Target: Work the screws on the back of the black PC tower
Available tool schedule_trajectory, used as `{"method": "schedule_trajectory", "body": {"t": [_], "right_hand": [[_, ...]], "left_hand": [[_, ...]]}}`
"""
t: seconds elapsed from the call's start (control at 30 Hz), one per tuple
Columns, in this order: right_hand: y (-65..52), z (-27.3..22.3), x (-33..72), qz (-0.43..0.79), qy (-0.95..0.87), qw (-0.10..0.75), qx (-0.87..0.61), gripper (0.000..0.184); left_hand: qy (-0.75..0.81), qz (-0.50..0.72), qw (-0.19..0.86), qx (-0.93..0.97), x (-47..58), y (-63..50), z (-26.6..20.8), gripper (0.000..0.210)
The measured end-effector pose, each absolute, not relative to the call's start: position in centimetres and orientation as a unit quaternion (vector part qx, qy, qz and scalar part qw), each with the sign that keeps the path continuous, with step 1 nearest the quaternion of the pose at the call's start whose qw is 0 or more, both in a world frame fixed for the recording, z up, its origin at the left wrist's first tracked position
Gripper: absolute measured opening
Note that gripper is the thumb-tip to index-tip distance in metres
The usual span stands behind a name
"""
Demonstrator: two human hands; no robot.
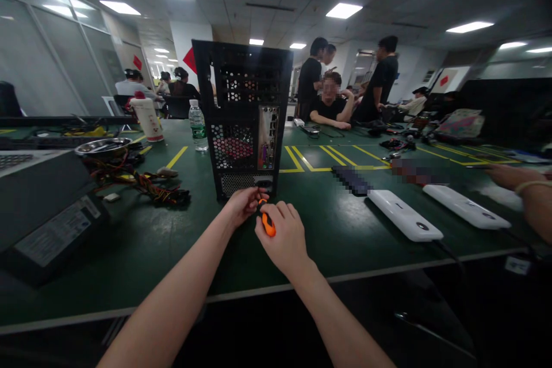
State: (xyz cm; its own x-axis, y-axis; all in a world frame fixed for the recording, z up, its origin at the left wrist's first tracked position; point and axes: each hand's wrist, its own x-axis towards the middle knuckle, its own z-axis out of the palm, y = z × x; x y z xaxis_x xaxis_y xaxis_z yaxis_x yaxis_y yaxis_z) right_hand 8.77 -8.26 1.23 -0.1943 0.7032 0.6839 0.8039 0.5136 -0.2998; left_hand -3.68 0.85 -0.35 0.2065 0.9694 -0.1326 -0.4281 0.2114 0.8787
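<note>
A black computer case (248,72) stands upright on the green table, its rear side with honeycomb vents and a metal port plate (268,138) facing me. In my right hand (284,236) is a screwdriver (268,224) with an orange and black handle, pointing toward the bottom of the case. My left hand (245,205) is just beside it at the case's lower edge, below the power socket (264,183). Its thumb and fingers are pinched together near the screwdriver's front end. Whatever they hold is too small to make out, and the screwdriver's tip is hidden.
Left are a grey metal box (56,230) with a label, bundled cables (150,184), a metal dish (103,146), a tumbler (146,118) and a water bottle (198,126). Two white power banks (403,215) lie right. Another person's hand (513,177) reaches in at far right.
</note>
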Motion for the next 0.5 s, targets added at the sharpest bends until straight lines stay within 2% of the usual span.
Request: {"method": "schedule_trajectory", "body": {"t": [0.17, 0.23, 0.33, 0.5], "right_hand": [[-8.32, 1.13, 8.76, -0.003, -0.751, 0.43, -0.502, 0.024], [-8.3, 1.05, 8.8, 0.008, -0.749, 0.43, -0.504, 0.021], [-8.37, 0.93, 8.81, -0.008, -0.768, 0.407, -0.495, 0.014], [-8.56, 0.94, 8.67, -0.039, -0.799, 0.376, -0.467, 0.014]], "left_hand": [[0.397, 0.504, 0.668, 0.377, -3.66, 0.89, -0.7, 0.017], [0.405, 0.509, 0.654, 0.387, -3.63, 0.95, -0.88, 0.018], [0.407, 0.51, 0.643, 0.402, -3.61, 1.03, -1.09, 0.021], [0.412, 0.515, 0.634, 0.405, -3.61, 0.93, -0.97, 0.023]]}}
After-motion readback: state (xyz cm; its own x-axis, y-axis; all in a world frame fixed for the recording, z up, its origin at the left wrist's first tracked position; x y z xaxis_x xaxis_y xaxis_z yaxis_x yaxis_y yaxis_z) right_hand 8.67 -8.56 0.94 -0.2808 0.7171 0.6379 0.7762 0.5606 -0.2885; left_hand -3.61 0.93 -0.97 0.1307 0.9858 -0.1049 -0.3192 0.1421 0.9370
